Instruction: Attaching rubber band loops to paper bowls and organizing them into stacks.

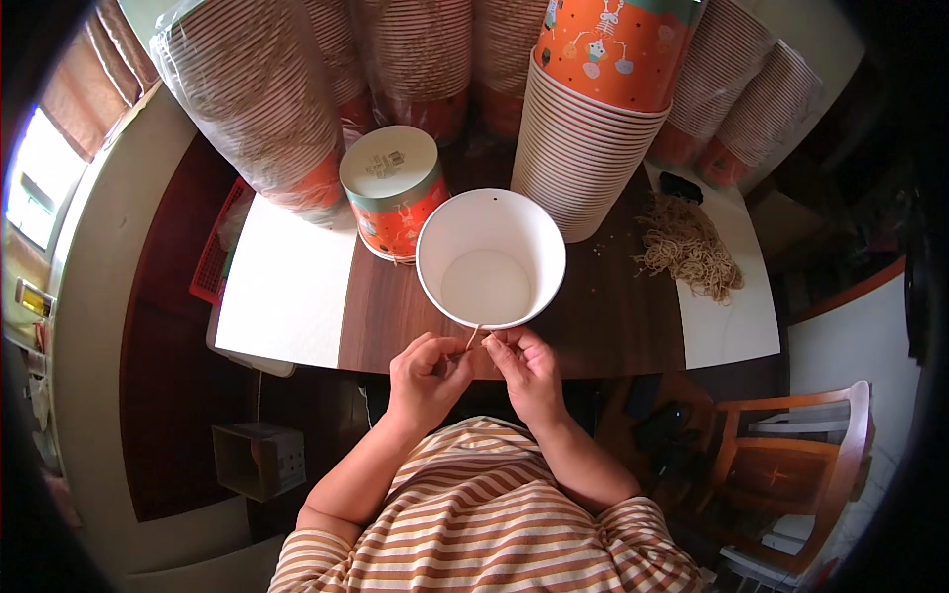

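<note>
A white paper bucket point(524, 247) stands at the table's near edge, mouth up, with a small hole by its far rim. Just in front of its near rim, my left hand point(425, 381) pinches a short piece of tan cord point(474, 336) between thumb and fingers. Close beside it, my right hand point(529, 374) is closed in a pinch at the rim; what its fingertips hold is hidden. Behind and to the left, an orange printed bucket point(395, 219) sits upside down, a bit of cord showing under it.
A tall stack of nested buckets point(583, 148) rises behind on the right. Plastic-wrapped stacks point(252, 94) line the table's back. A tangled heap of tan cord point(689, 252) lies at the right, near a small black object point(682, 186). A wooden chair point(781, 474) stands lower right.
</note>
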Demonstrator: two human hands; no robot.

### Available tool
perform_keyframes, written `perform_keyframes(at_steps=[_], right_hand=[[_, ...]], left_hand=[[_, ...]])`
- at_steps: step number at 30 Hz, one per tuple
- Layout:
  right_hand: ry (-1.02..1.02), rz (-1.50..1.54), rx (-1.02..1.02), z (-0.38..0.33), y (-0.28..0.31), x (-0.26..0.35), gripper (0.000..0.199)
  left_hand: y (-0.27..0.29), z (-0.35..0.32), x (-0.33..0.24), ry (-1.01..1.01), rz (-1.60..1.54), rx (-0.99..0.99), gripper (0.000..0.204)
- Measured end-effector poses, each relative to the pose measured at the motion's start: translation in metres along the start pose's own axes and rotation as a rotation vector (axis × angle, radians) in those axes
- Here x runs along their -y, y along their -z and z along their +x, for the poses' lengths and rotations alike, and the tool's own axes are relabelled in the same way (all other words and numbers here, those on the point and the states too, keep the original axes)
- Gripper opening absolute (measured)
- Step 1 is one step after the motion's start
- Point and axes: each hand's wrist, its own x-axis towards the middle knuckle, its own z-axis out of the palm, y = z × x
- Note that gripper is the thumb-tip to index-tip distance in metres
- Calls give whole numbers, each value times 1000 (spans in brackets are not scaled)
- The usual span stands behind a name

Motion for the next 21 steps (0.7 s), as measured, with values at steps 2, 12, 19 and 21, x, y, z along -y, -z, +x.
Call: perform_keyframes(at_steps=[2, 12, 19, 21], right_hand=[[4, -6, -1, 0, -1, 2, 9], [-177, 206, 77, -4, -6, 4, 12], [-144, 160, 44, -5, -7, 8, 11], [-135, 154, 49, -5, -7, 8, 11]], left_hand=[[0, -1, 1, 2, 4, -3, 11], [2, -3, -4, -44, -29, 8, 9], [6, -11, 5, 62, -212, 49, 10], [6, -12, 10, 60, -168, 57, 8]])
